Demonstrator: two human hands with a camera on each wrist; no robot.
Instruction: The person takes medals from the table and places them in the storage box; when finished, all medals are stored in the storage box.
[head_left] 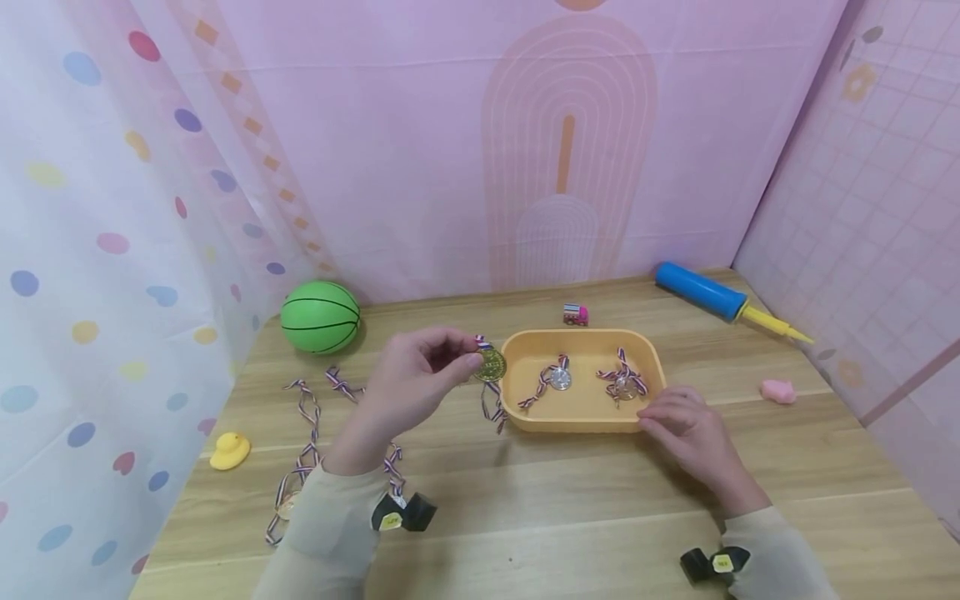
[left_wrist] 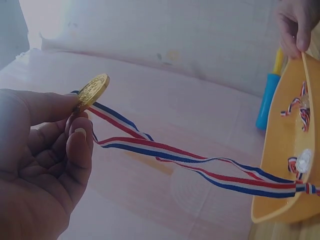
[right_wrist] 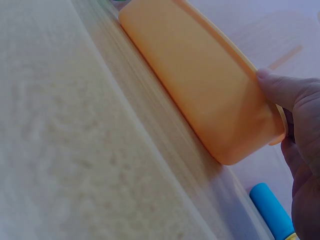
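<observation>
My left hand [head_left: 420,375] pinches a gold medal [head_left: 491,365] between thumb and fingers, just off the left end of an orange tray [head_left: 577,426]. From the medal hangs a red, white and blue ribbon [left_wrist: 165,150], knotted along its length in the left wrist view. My right hand [head_left: 693,429] grips the tray's near right corner, thumb on the rim in the right wrist view. Inside the tray lie a silver medal [head_left: 560,378] and, to its right, another medal [head_left: 626,387] partly covered by its bunched ribbon.
More ribboned medals lie left, including a ribbon [head_left: 308,417] and a gold-toned medal [head_left: 287,505] partly behind my left sleeve. A green ball [head_left: 320,317], yellow duck [head_left: 230,451], small toy truck [head_left: 576,314], blue pump [head_left: 701,291] and pink toy [head_left: 778,391] stand around on the table.
</observation>
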